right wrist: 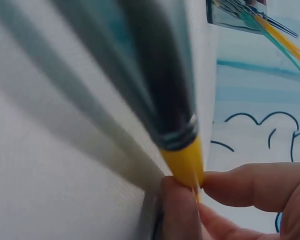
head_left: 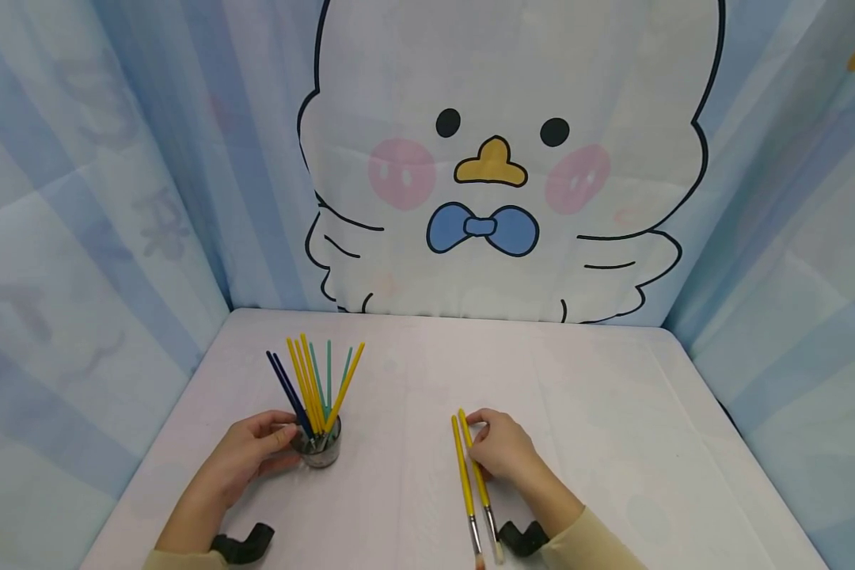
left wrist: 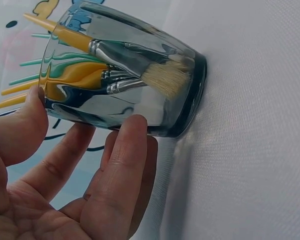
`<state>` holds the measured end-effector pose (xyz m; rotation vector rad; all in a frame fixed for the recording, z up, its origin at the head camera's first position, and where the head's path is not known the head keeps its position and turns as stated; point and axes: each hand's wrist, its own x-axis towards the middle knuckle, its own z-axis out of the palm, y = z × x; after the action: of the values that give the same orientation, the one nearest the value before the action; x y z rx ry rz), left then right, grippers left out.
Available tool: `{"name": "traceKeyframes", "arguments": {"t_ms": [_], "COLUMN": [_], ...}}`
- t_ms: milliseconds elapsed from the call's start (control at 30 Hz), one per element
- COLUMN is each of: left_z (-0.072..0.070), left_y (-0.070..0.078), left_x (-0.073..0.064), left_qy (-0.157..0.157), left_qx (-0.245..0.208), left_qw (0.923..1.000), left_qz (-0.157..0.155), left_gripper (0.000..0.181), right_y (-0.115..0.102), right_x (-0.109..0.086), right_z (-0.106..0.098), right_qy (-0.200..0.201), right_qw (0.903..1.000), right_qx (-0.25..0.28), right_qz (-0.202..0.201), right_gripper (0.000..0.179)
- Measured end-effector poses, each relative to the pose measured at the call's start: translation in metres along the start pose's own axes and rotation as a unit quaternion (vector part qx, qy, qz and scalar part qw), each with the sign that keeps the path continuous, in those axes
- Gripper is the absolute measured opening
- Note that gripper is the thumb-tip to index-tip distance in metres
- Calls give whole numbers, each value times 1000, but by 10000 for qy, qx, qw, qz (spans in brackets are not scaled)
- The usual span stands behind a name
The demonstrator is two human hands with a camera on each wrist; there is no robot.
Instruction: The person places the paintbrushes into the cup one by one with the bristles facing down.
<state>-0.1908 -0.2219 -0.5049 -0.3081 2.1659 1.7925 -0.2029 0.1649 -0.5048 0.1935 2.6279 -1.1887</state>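
A clear glass (head_left: 322, 457) stands on the left side of the table, holding several paintbrushes (head_left: 305, 380) with yellow, green and dark blue handles. Their bristles point down, as the left wrist view shows with one broad pale-bristled brush (left wrist: 162, 77). My left hand (head_left: 245, 453) holds the glass from its left side, thumb near the rim and fingers along the wall. To the right, my right hand (head_left: 502, 447) pinches the yellow handle of a paintbrush (head_left: 479, 483) between thumb and fingers. Close beside it on the left is a second yellow paintbrush (head_left: 465, 475), bristles toward me.
A pale cloth covers the table (head_left: 399, 380). Patterned curtains (head_left: 64, 237) enclose it on the left, right and back, with a cartoon bird on the back one. Black straps or mounts (head_left: 245, 545) sit at both wrists.
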Motion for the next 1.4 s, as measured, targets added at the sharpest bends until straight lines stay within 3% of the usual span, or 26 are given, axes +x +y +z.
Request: {"name": "traceKeyframes", "arguments": {"t_ms": [400,833,1033,1400], "left_z": [0,0,0,0], "left_y": [0,-1,-1,0], "left_x": [1,1,1,0], "left_qy": [37,16,18,21], "left_qx": [39,35,25,38], "left_qw": [10000,10000,10000,10000], "left_qz": [-22,-11,1,4], "left_gripper": [40,41,39,39], "right_y": [-5,-20,-27,-53], "right_x": [3,5,6,5], "right_z": [0,7,15,30], "right_qy": [-223,-127,-109,-41], "right_qw": [9856,9704,9548,9161], "right_qx": [1678,2411,2964,3956], "right_qz": [-24,-105,-210,-651], "right_gripper": [54,54,58,58]}}
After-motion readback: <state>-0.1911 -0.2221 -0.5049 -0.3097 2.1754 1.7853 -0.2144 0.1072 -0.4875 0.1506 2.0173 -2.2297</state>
